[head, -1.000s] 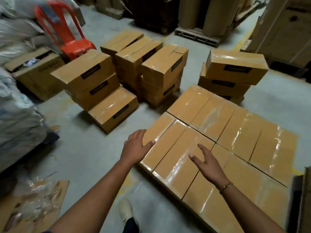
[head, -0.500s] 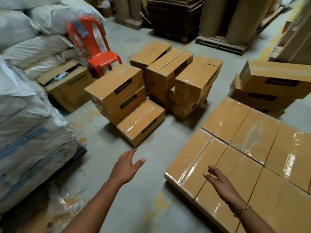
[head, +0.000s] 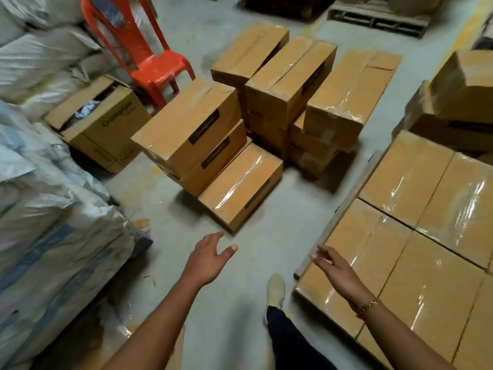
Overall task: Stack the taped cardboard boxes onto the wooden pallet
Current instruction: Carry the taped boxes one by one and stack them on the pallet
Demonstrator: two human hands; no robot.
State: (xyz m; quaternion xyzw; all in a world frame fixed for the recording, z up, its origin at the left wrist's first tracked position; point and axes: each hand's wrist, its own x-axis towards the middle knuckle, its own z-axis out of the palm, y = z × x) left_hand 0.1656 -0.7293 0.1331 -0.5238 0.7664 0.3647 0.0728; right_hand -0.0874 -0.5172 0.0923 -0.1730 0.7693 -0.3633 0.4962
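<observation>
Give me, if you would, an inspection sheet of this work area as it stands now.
Surface: grey concrete floor, yellowish stains.
Job's things: layer of taped boxes laid flat at right; loose taped boxes piled on the floor ahead.
Clutter: open carton and red chair at left.
Hands: left hand open over the floor; right hand open over the layer's near corner; both hold nothing.
Cables: nothing seen.
Surroundings: white sacks at left, a pallet at the far end.

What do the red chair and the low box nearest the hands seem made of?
The red chair looks like moulded plastic: smooth, slightly glossy, one even colour. The low box looks like matt brown cardboard, with clear glossy tape on top that reflects light.
</observation>
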